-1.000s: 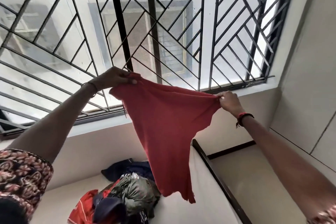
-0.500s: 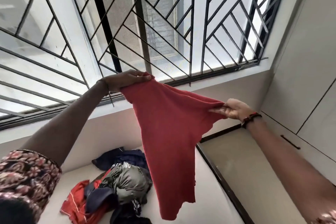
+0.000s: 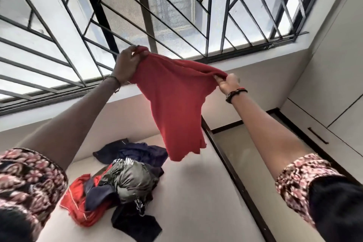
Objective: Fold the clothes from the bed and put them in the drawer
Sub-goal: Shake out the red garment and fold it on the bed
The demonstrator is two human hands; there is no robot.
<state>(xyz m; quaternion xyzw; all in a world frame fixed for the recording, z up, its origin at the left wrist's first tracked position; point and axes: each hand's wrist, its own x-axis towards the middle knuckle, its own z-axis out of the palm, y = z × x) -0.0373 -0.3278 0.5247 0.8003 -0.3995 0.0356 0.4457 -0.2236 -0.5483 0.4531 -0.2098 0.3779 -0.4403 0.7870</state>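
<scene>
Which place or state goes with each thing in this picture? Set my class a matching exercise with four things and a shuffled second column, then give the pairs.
Things
1. red garment
2. olive garment
3. orange-red garment
4. dark handle

Places or states
A. on the pale cabinet front, at the right
B. bundled on top of the clothes pile on the bed
C. held in the air by the left hand and right hand
D. lying at the pile's left edge

Pairs: 1-C, 2-B, 3-D, 4-A
</scene>
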